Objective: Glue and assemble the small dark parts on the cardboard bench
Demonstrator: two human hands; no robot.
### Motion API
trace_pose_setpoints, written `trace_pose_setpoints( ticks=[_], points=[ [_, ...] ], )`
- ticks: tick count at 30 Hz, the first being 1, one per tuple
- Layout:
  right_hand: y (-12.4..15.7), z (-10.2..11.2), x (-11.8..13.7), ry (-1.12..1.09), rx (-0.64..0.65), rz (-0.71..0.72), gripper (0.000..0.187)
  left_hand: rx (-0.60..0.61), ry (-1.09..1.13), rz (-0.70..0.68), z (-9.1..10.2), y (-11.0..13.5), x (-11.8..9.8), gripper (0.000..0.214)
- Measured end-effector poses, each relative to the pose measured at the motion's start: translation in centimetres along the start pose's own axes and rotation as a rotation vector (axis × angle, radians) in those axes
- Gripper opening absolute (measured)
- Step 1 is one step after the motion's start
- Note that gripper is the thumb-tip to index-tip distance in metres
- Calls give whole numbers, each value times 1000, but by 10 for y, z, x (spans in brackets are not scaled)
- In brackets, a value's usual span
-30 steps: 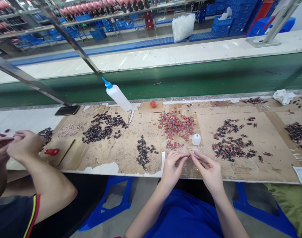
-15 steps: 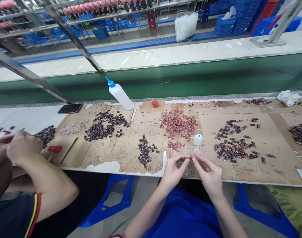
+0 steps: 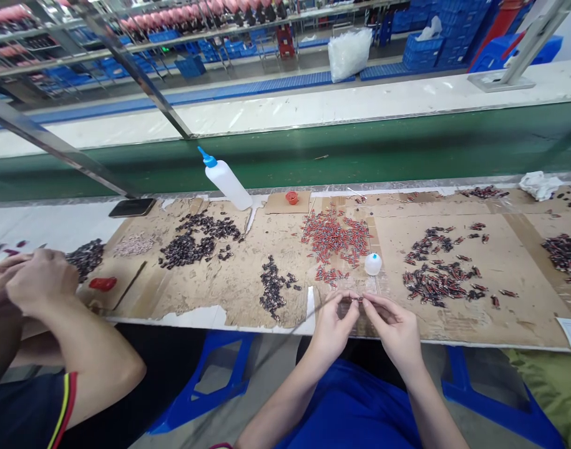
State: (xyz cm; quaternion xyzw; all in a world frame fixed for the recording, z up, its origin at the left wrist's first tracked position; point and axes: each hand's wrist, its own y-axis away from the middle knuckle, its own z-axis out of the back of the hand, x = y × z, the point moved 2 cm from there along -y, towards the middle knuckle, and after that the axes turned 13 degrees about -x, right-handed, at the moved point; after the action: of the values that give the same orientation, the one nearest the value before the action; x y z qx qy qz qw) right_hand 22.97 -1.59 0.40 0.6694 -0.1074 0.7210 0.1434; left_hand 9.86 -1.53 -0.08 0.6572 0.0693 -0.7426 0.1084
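My left hand (image 3: 334,321) and my right hand (image 3: 392,321) meet at the fingertips near the front edge of the cardboard. Both pinch a tiny dark-and-red part (image 3: 359,299); the fingers hide most of it. Just beyond them stands a small round white bottle (image 3: 373,264) with a blue tip. Behind that lies a pile of small red parts (image 3: 334,236). To the right are dark-and-red assembled pieces (image 3: 437,284) in loose heaps. A small pile of black parts (image 3: 272,288) lies to the left of my hands.
A white squeeze bottle (image 3: 228,184) leans by the green wall (image 3: 285,161). Left of it are more black parts (image 3: 186,249) and a phone (image 3: 132,207). A small red cup (image 3: 292,197) sits at the back. A co-worker's hands (image 3: 42,280) work at far left.
My hands stay together at nearly the same spot, with the fingers shifting slightly around the small part. The view has moved a little; the co-worker's hands have shifted slightly.
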Motion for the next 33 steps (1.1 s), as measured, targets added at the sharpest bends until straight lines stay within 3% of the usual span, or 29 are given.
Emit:
trace_pose_setpoints(
  ticks=[9, 18, 20, 23, 25, 29, 33],
  points=[
    [2, 1, -3, 112, 37, 174, 27, 5, 10, 9, 1, 3, -3, 11],
    [-6, 17, 5, 156, 79, 310, 20, 134, 55, -12, 1, 4, -7, 24],
    [-12, 30, 8, 163, -29, 336, 16, 134, -65, -125, 13, -4, -9, 27],
    [-26, 50, 12, 198, -321, 383, 16, -52, -405, -336, 44, -19, -7, 19],
    [-35, 57, 13, 270, -423, 446, 19, -154, -597, -436, 66, -29, 1, 23],
    [-53, 46, 11, 500, -356, 655, 33, -145, -791, -527, 91, -40, 20, 26],
    [-64, 20, 2, 655, -210, 750, 49, -97, -735, -536, 95, -43, 23, 32]
  ],
)
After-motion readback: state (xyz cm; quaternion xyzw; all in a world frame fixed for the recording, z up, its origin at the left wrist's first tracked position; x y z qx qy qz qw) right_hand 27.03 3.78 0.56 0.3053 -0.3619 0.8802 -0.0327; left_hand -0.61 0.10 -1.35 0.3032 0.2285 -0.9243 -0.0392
